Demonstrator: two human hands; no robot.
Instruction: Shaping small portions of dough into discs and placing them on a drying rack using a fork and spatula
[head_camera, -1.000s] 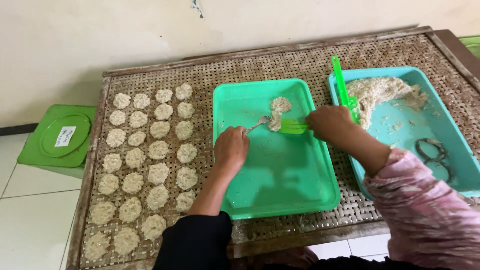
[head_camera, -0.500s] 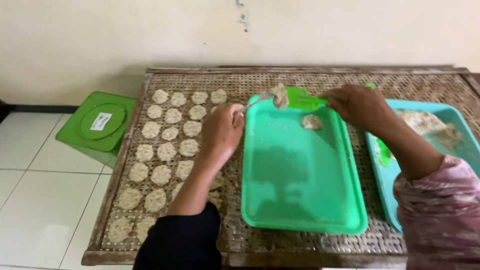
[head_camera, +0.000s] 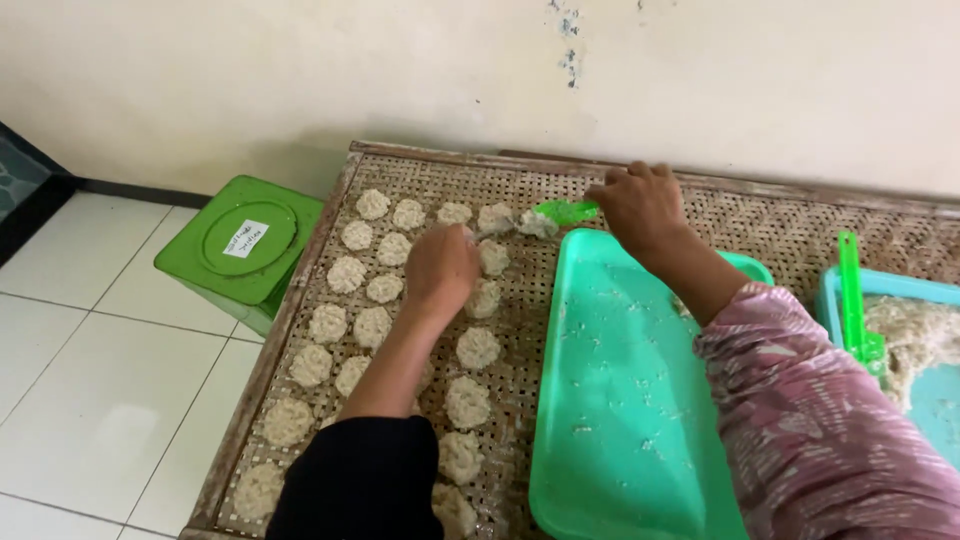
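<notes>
The right hand (head_camera: 640, 205) grips the handle of a green spatula (head_camera: 566, 211), fingers curled shut around it, and the blade carries a pale lump of rice mix (head_camera: 537, 224) over the far edge of the woven tray (head_camera: 760, 215). The left hand (head_camera: 440, 268) reaches in beside it with what looks like a thin spoon (head_camera: 487, 234), fingers closed on the handle, its tip touching the lump.

The lump looks soft, wet and sticky, light but ready to crumble; it seems best carried from below on the blade and pushed off, not pinched. The flattened rice cakes (head_camera: 478, 347) already laid in rows look just as fragile.

Free room is tight: the open gap lies at the far end of the rows, near the tray's wooden rim, with cakes just beside it on the left and the green tray's (head_camera: 620, 420) raised edge on the right. A green bin (head_camera: 245, 248) stands on the tiled floor past the tray's left edge.
</notes>
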